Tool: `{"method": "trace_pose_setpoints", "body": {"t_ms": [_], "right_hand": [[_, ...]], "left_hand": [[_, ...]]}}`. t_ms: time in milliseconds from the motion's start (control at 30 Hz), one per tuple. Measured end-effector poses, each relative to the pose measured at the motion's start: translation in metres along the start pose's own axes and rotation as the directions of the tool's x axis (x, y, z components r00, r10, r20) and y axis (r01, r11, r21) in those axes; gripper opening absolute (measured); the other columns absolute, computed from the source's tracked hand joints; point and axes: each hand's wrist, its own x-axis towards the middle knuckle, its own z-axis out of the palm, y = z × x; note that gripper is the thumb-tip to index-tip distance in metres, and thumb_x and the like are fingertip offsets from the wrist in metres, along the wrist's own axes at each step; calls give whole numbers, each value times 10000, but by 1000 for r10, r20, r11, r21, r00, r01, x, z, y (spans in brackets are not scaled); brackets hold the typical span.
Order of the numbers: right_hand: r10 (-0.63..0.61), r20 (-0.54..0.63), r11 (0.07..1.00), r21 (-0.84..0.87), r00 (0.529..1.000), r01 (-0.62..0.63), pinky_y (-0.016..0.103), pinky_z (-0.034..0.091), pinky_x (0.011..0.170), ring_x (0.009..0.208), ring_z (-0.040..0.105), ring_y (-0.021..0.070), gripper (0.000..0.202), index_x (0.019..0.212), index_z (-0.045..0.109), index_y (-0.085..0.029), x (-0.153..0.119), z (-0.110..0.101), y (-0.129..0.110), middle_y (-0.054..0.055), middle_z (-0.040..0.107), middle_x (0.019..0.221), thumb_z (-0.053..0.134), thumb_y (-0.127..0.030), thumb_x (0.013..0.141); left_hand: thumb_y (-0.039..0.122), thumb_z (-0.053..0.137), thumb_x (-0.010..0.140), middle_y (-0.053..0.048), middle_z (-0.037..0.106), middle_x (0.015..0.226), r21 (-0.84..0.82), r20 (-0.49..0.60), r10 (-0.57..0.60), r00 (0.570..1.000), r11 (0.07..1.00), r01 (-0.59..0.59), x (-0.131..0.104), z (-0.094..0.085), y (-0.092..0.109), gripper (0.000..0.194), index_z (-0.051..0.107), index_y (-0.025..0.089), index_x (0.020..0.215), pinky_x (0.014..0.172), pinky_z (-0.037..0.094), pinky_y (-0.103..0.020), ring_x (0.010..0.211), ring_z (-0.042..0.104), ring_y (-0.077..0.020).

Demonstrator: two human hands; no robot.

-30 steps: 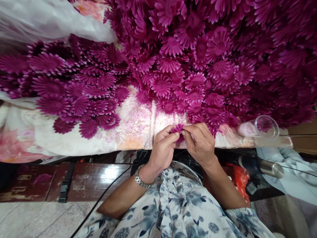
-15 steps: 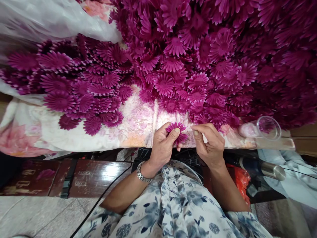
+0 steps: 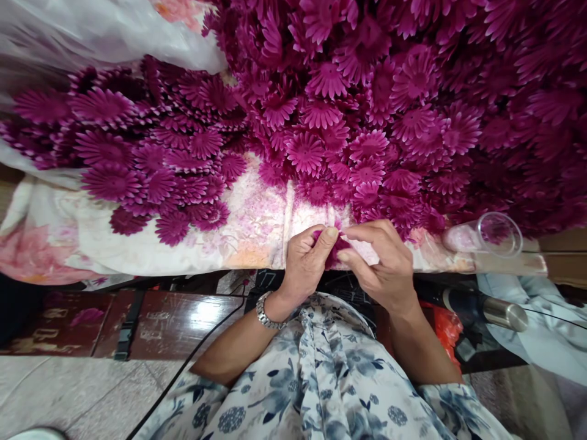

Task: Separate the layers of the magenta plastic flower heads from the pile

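Near the table's front edge, my left hand [image 3: 308, 260] pinches a small magenta artificial flower [image 3: 334, 255] between thumb and fingers. The flower looks folded or turned partly on edge, and much of it is hidden by my fingers. From the other side my right hand [image 3: 385, 260] reaches in, its thumb and index fingertip touching the flower's right edge. Whether something thin is also between those fingertips is too small to tell. Just beyond my hands lies a large heap of matching magenta flower heads [image 3: 306, 154].
A second pile of stacked flower heads [image 3: 160, 183] lies at the left, beside a clear plastic bag [image 3: 114, 36]. A clear plastic cup [image 3: 499, 235] lies on its side on the floral cloth [image 3: 257, 238] at the right. Below it is a dark flask [image 3: 490, 310].
My right hand has moved left, and its fingertips have come onto the flower. The flower, face-up before, now looks folded or tilted between my hands.
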Motion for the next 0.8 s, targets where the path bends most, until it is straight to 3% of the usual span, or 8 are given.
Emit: {"method": "trace_pose_setpoints", "body": {"t_ms": [100,233,300,367,433,533,633,800], "right_hand": [[-29,55,1000,0,998,29,310,501,703,783,587,159,82,894,616,-180,2,4,1,47,634,786,589,-242,849],[29,-21,999,23,999,-29,291,487,663,732,576,142,34,830,599,-174,-2,8,3,40,613,756,569,-174,845],[70,-26,996,57,997,-68,281,484,658,725,580,133,54,812,588,-181,-4,9,3,29,608,751,552,-167,849],[107,-46,992,78,993,-103,274,480,660,722,583,125,78,797,578,-191,-4,7,6,15,606,744,535,-163,855],[108,-139,994,-7,984,-110,274,471,661,716,581,127,84,789,578,-196,-1,1,16,10,610,735,535,-165,854],[26,-290,919,-371,957,-137,326,451,726,756,578,164,63,810,617,-195,5,-15,38,34,639,764,571,-220,844],[0,-282,793,-585,960,-172,396,428,810,888,573,225,185,963,659,-192,9,-27,52,89,657,929,609,-304,824],[-67,-185,903,-430,980,-20,349,457,787,862,589,196,233,1048,645,-189,4,-15,32,82,659,921,615,-239,823]], "left_hand": [[538,565,801,47,393,500,3,51,-11,999,1000,11,-2,-2,2,436,469,180,572,426,285,-218,452,350,-70],[470,653,759,31,532,540,71,257,-55,965,997,38,-5,-8,9,303,563,181,734,445,384,-219,464,479,-92],[426,681,745,19,566,556,73,295,-70,953,996,51,-5,-11,9,274,584,171,767,454,417,-224,471,513,-100],[408,680,750,12,576,535,49,270,-85,959,996,75,-5,-14,7,261,597,161,741,437,420,-226,444,513,-100],[398,687,742,6,585,505,24,227,-106,968,994,103,-4,-17,6,260,605,154,713,419,420,-227,415,510,-100],[380,724,701,-1,600,482,-22,168,-125,978,991,131,-3,-18,9,256,614,149,698,404,433,-226,392,519,-105],[350,754,663,-1,614,491,-80,142,-164,976,981,177,-2,-16,15,250,608,149,698,416,470,-237,396,543,-114],[374,752,664,10,605,503,-126,104,-157,982,977,170,-2,-11,17,265,613,149,673,408,488,-236,400,549,-111]]}}
